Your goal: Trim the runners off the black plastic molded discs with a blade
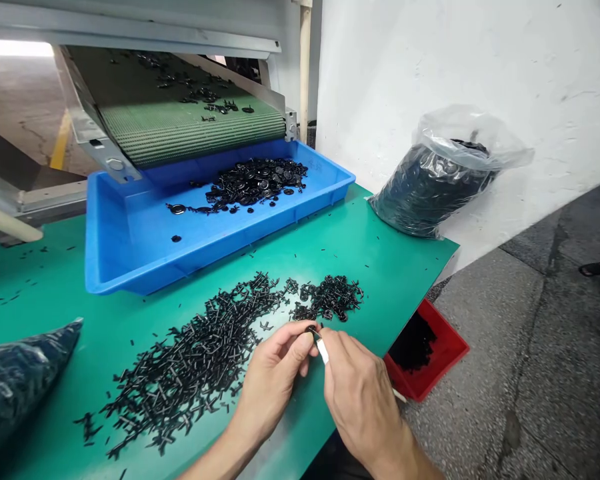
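Note:
My left hand [273, 373] pinches a small round black plastic part [310, 329] between thumb and fingertips. Closed around a slim tool with a white end [323, 351], my right hand [363, 393] meets the left at the part. The tool's tip is too small to make out. Just beyond my hands lies a small heap of round black parts [337, 297] on the green tabletop [350, 233]. To the left spreads a larger pile of thin, branched black pieces [200, 353].
A blue tray [180, 263] with black parts stands below a green conveyor belt [190, 130] carrying more. A full clear bag [435, 183] leans at the table's right corner; another bag [20, 380] lies at left. Beneath the right edge is a red bin [445, 350] holding black material.

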Demonstrator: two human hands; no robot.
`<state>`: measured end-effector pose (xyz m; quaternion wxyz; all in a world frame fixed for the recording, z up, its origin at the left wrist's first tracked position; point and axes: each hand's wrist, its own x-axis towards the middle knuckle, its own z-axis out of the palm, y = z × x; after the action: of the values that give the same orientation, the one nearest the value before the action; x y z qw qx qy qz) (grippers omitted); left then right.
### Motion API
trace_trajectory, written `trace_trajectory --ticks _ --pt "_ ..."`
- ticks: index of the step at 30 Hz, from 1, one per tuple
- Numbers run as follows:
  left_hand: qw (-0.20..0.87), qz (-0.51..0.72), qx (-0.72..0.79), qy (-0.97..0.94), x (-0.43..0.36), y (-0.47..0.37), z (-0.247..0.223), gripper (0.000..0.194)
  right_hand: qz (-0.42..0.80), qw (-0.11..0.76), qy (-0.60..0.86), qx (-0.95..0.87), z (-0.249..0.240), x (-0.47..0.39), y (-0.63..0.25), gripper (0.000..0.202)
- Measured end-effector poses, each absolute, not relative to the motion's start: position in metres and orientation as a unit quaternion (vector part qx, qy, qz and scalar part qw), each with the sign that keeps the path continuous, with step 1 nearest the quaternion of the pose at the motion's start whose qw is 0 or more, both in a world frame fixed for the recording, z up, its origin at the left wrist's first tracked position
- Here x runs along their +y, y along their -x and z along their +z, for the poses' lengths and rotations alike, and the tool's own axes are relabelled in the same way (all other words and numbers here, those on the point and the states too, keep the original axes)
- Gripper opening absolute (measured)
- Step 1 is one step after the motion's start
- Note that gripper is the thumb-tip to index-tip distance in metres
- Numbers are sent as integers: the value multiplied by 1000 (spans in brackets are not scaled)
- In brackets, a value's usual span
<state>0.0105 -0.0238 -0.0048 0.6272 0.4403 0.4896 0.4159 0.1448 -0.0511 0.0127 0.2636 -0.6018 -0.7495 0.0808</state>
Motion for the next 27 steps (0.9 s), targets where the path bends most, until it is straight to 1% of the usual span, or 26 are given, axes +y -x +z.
trace_trajectory --ticks 3,11,13,18,20,24,27 --pt "616 420 495 -445 -24 -11 -2 31 82 266 607 -745 14 -50 -143 19" --pt "589 454 516 -424 -22 -13 0 18 136 262 608 -737 21 -53 -140 23" --pt "586 457 516 -425 -22 -12 0 16 168 255 614 -728 24 -52 -141 23" --pt "584 438 510 -455 -21 -10 1 14 303 243 589 -709 30 -39 -154 24" --pt "580 420 512 -474 -21 -9 0 15 330 231 591 -699 29 -32 -161 24" --pt "590 418 525 -450 -18 -9 -2 17 328 226 630 -666 22 -23 -181 23" --pt "635 448 510 -368 -17 -9 -1 11 284 247 648 -662 16 -22 -196 24"
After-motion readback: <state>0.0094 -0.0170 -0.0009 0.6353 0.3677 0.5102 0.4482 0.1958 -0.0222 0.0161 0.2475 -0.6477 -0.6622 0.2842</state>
